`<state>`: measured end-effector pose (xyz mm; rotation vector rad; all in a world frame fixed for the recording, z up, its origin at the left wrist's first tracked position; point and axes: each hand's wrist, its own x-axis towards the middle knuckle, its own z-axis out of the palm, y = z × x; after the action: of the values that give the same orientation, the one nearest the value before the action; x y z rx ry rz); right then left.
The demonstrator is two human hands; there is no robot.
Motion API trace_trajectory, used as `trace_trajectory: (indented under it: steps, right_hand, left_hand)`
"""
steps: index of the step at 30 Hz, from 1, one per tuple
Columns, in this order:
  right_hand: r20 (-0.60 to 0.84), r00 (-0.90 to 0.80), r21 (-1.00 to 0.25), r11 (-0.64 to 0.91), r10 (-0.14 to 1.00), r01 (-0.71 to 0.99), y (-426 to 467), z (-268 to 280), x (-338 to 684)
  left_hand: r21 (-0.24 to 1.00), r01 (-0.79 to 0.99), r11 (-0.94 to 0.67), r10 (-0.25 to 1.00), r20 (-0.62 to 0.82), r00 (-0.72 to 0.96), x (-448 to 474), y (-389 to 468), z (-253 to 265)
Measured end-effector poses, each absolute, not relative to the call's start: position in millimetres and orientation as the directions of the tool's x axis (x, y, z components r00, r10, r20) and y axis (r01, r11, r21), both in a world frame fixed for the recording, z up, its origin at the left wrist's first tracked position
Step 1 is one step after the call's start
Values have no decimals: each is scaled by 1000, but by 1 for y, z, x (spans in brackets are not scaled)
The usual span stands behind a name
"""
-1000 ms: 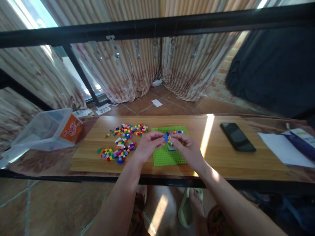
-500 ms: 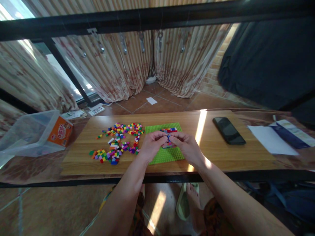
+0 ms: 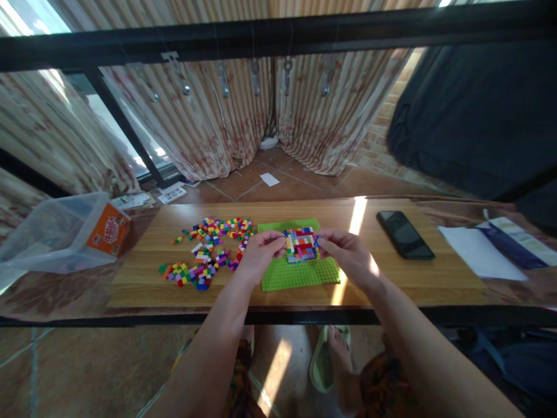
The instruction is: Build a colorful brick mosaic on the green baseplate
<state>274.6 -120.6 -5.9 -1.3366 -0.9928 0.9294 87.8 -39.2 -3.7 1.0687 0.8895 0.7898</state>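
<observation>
Right hand (image 3: 348,255) pinching a blue brick (image 3: 317,240), multicolored brick build (image 3: 301,245) just left of it

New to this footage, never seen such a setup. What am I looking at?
No machine: these are a person's bare hands, filmed by one camera worn on the head, looking forward and down. On the wooden board lie loose coloured bricks, a green baseplate with a multicoloured brick patch, and a dark phone. A clear plastic box stands left of the board. The left hand has its fingertips at the patch's left edge; the right hand is at a small blue piece by its right edge. Whether either grips anything is too small to tell.
</observation>
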Motion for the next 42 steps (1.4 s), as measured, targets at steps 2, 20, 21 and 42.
trace_trajectory:
  steps: [2, 20, 21, 42]
  right_hand:
    - [53, 349, -995, 20, 936, 100, -121, -7, 280]
    - [132, 384, -908, -43, 914, 416, -120, -41, 271]
    - [145, 374, -898, -36, 916, 438, -120, -41, 270]
    - [261, 397, -804, -30, 880, 594, -115, -41, 260]
  left_hand:
    - [959, -78, 274, 883, -218, 416, 88, -38, -5]
    - [974, 52, 222, 896, -225, 383, 95, -38, -10]
    - [975, 53, 217, 895, -221, 387, 95, -38, -10]
    - [987, 72, 145, 880, -161, 447, 95, -39, -19]
